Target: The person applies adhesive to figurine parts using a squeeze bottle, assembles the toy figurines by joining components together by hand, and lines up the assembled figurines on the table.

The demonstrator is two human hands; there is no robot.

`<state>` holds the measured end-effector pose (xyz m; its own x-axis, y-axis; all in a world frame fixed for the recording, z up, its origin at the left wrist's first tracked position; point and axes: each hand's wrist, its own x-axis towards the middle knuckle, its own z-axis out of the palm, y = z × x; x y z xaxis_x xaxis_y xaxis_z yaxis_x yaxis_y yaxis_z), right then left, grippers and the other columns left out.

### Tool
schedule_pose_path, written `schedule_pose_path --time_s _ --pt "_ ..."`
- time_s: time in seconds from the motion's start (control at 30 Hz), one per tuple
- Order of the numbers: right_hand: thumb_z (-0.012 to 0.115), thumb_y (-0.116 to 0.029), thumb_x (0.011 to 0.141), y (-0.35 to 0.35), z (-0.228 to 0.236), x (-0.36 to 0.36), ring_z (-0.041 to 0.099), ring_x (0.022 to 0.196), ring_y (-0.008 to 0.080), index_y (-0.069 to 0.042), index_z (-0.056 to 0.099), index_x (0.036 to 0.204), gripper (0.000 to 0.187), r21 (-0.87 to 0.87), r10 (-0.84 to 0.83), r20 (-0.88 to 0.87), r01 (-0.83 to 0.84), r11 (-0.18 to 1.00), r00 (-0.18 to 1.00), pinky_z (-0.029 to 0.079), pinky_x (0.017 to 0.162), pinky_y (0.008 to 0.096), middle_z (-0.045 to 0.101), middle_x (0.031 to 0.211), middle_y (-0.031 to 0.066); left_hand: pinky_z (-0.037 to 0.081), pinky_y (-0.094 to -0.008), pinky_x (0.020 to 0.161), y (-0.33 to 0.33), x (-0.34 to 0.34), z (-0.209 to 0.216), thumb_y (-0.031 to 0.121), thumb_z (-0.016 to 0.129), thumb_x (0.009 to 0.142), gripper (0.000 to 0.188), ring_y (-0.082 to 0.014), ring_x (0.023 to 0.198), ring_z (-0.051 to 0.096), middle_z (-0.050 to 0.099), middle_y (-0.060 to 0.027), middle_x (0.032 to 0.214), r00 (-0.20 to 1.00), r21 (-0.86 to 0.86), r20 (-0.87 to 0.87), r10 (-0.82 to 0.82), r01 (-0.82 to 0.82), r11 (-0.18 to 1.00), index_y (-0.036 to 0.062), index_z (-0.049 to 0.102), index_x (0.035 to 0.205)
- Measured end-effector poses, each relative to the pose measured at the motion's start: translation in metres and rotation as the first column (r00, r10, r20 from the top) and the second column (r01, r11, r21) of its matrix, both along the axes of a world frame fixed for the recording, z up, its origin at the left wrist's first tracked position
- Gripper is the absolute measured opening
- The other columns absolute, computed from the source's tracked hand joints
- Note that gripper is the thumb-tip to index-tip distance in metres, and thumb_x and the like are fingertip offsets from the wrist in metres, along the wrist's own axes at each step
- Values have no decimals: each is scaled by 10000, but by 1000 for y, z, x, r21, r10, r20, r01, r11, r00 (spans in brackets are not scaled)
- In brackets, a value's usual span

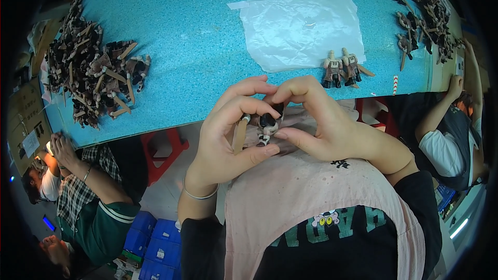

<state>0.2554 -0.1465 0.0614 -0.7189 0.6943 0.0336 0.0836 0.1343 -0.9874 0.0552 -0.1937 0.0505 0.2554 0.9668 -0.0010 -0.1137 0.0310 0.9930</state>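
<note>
Between my two hands is a small toy figure [267, 121] with a black top and pale and brown parts, held just off the table's near edge. My left hand [212, 137] has its fingers curled over the figure's far side and its thumb under it. A flat tan blade-like piece [240, 134] sticks out beside my left palm. Closed on the figure from the other side is my right hand [324, 119], thumb and fingertips pinching it. Fingers hide part of the figure. Just beyond my right hand, two similar figures [333, 68] lie side by side at the corner of a clear plastic sheet [301, 28].
A large heap of figures [85, 67] covers the left of the blue table [192, 72]. Another heap [423, 8] lies at the far right. Co-workers sit at left [96, 192] and right [443, 140]. Red stools [161, 153] and blue bins [161, 246] stand below table level.
</note>
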Motion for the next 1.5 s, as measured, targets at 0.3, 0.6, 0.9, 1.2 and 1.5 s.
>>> schedule_pose_path --time_s 0.3,0.6,0.9,1.2,1.5 --pt "665 -71 824 15 4 1 573 1039 255 -8 407 1277 525 -27 -30 61 32 999 998 459 901 361 517 1182 139 392 -452 994 1 1 6 145 797 681 336 -344 1168 505 594 -123 1071 970 175 -191 151 -118 977 30 641 956" --pt "615 -13 829 153 3 33 566 865 171 -48 648 992 170 459 -536 265 384 801 802 468 739 296 582 982 61 429 -419 965 -8 -6 4 75 756 702 309 -330 1211 454 551 -125 1095 958 29 -81 276 -275 961 0 620 968" --pt "715 -243 761 237 -15 -31 547 963 318 -62 699 857 206 902 -755 344 25 430 558 414 803 454 581 953 137 420 -427 958 -13 -14 1 39 743 698 297 -319 1155 516 593 -119 1075 914 105 -192 358 -344 933 20 624 969" --pt "726 -194 739 242 -34 -44 528 972 314 -50 655 836 187 918 -800 383 -91 386 462 402 787 458 571 971 117 421 -379 952 -25 -65 11 68 737 727 271 -285 1148 530 593 -113 1084 679 330 -211 704 -628 705 24 621 967" --pt "635 10 819 239 -27 -34 573 703 265 -4 468 894 184 750 -565 224 230 620 794 454 655 336 575 774 122 439 -306 835 -24 -217 10 131 697 826 243 -167 940 541 553 -75 1066 -71 474 -269 961 -878 68 10 616 1021"
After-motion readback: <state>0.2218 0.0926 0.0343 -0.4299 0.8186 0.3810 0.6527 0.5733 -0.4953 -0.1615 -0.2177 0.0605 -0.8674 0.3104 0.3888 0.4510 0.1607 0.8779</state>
